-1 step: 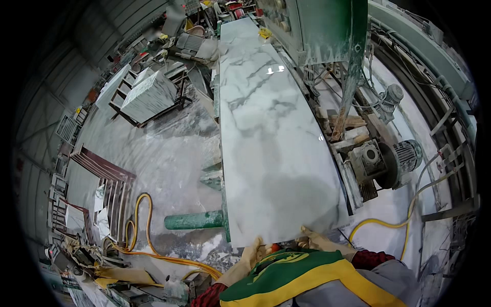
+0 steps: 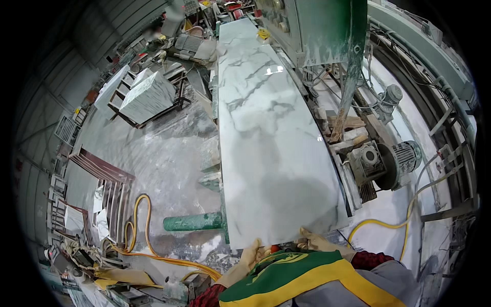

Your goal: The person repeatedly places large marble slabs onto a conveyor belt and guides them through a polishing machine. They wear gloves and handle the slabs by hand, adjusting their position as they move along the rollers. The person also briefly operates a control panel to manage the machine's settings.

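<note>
A long, glossy white marble slab [image 2: 279,169] with grey veins stretches away from me on a machine bed. At its near edge, my left hand [image 2: 251,254] is closed on the left part, fingers at the rim. My right hand [image 2: 313,240] grips the same edge further right, its thumb over the top. Both hands look pale, perhaps gloved, below red checked sleeves. Their undersides are hidden by the slab and by my green and yellow apron [image 2: 291,268]. Between the hands, a small red part [image 2: 274,248] shows just below the edge.
A green roller [image 2: 193,221] juts out left of the slab. Yellow hoses [image 2: 135,225] lie on the left floor; another yellow hose [image 2: 376,221] curves at the right. A motor [image 2: 406,156] and a green machine housing [image 2: 327,30] flank the right side. Stone blocks [image 2: 148,97] sit on a rack, far left.
</note>
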The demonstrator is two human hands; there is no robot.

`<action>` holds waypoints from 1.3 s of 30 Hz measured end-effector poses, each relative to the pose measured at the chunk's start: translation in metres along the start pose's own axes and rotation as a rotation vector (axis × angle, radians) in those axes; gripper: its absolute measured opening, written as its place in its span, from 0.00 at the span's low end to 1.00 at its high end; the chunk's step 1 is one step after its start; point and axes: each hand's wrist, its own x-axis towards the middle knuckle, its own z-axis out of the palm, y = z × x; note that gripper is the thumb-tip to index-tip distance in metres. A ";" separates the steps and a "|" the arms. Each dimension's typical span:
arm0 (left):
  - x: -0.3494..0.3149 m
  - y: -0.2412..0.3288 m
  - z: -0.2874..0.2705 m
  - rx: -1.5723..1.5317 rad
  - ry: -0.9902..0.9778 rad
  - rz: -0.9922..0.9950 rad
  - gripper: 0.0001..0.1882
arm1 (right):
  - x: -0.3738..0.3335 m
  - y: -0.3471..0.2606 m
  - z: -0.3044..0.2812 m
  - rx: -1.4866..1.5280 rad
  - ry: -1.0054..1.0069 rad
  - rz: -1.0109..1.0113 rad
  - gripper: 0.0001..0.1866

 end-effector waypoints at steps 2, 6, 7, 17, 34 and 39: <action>-0.010 0.007 0.016 -0.038 0.051 -0.037 0.30 | 0.030 0.012 -0.034 0.027 -0.063 0.113 0.26; 0.001 -0.004 0.012 -0.047 0.033 -0.004 0.31 | 0.003 -0.005 -0.019 0.111 -0.041 0.216 0.29; 0.004 -0.008 0.008 -0.035 0.038 0.009 0.31 | -0.004 -0.010 -0.012 0.088 -0.026 0.197 0.30; -0.032 0.028 0.035 0.135 -0.094 -0.023 0.35 | -0.022 -0.029 0.015 -0.081 -0.032 0.049 0.34; -0.230 -0.115 -0.222 0.010 0.723 0.096 0.22 | -0.069 -0.079 0.156 -1.759 -0.383 -1.174 0.15; -0.324 -0.255 -0.213 -0.371 1.226 0.272 0.20 | -0.004 -0.071 0.172 -1.738 -0.316 -1.741 0.14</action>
